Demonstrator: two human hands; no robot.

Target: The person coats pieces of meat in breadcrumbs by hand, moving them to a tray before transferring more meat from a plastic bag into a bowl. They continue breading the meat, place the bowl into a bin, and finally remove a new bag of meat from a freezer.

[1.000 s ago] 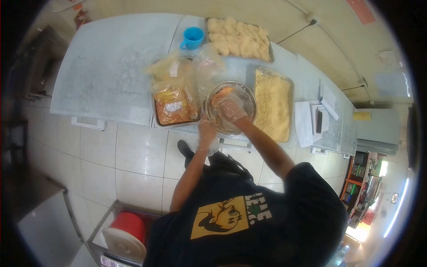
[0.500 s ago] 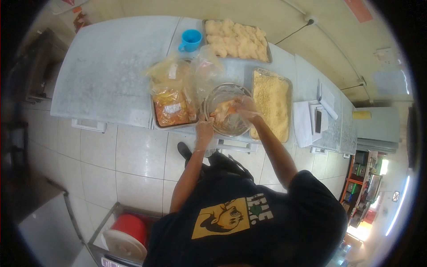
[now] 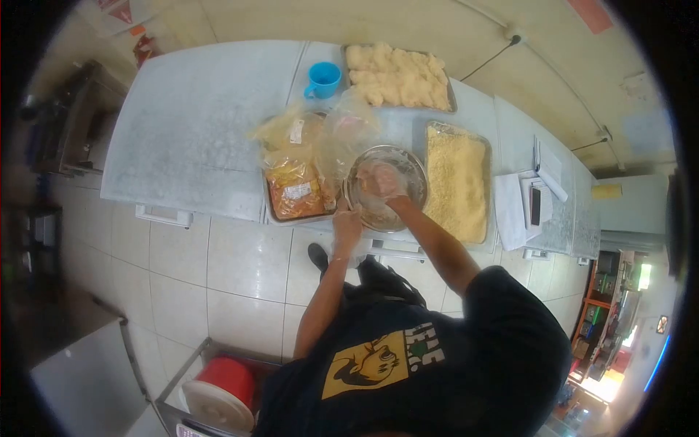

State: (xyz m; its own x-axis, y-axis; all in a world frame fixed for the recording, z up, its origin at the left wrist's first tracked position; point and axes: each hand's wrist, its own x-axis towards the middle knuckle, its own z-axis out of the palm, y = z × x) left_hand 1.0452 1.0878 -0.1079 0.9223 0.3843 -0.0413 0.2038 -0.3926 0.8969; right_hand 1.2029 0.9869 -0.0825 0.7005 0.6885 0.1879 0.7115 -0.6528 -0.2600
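Observation:
A round metal bowl (image 3: 419, 207) with pale wet batter inside stands at the front edge of the white worktop. My right hand (image 3: 387, 182), in a clear plastic glove, is down inside the bowl. Its fingers close over an orange-tinged piece of meat (image 3: 365, 186), mostly covered by the hand and slightly blurred. At the bowl's left rim is my left hand (image 3: 348, 224), gloved too, with its fingers closed on the rim. Just left of it, a metal tray (image 3: 287, 219) holds plastic bags of orange marinated meat (image 3: 295, 191).
Right of the bowl lies a tray of yellowish crumbs (image 3: 459, 182). Behind stand a tray of coated pieces (image 3: 397, 76) and a blue cup (image 3: 323, 79). Papers (image 3: 512, 211) and a phone (image 3: 536, 206) lie farther right. A red bucket (image 3: 226, 382) is at the lower left.
My right hand has moved deeper and leftward within the bowl, covering the meat that showed more plainly before. My left hand stays at the rim. The whole view has shifted slightly.

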